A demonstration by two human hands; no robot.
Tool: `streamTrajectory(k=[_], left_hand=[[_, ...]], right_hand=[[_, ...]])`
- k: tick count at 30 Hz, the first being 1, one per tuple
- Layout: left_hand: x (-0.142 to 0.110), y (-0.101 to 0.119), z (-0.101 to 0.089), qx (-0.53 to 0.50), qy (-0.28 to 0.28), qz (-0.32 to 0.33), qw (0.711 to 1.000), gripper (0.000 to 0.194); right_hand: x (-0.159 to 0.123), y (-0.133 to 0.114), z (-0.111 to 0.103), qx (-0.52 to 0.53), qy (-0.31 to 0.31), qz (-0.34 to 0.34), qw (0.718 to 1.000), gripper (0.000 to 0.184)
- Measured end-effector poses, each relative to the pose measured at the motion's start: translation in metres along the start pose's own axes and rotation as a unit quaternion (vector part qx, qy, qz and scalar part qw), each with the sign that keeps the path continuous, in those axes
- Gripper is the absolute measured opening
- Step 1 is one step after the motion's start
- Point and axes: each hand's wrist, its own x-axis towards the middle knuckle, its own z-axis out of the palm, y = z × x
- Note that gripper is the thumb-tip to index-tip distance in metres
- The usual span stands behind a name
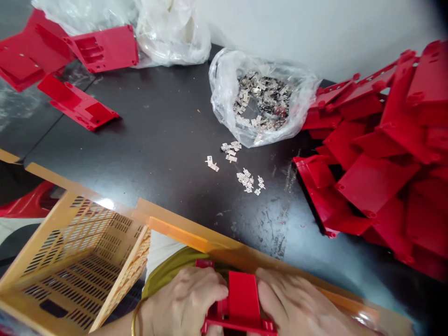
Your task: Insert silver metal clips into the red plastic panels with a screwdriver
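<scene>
- While held two-handed, red part (pixel 241 298) sits by near edge of table (pixel 157 140)
- L hand (pixel 184 301): fingers curled, shut on part's left side
- R hand (pixel 290 303): shut on right side
- Loose metal clips (pixel 245 179) ahead, more in plastic bag (pixel 224 98)
- Red pile (pixel 371 182) to right, orange crate (pixel 77 252) to left

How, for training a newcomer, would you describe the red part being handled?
Beside the orange crate at the dark table's near edge, look between the left hand and right hand. That red plastic part is held; the other red parts lie apart.
</scene>
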Motion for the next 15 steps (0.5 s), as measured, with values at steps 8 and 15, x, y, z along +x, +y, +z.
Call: streamTrajectory(k=[8, 15], left_hand=[[-0.005, 0.002, 0.003, 0.034, -0.003, -0.008, 0.999, 0.025], [-0.008, 0.002, 0.003, 0.007, -0.006, -0.02, 1.0, 0.021]], right_hand=[[0.016, 0.015, -0.013, 0.167, -0.17, 0.004, 0.971, 0.019], [0.03, 0.019, -0.013, 0.253, -0.273, 0.015, 0.928, 0.011]])
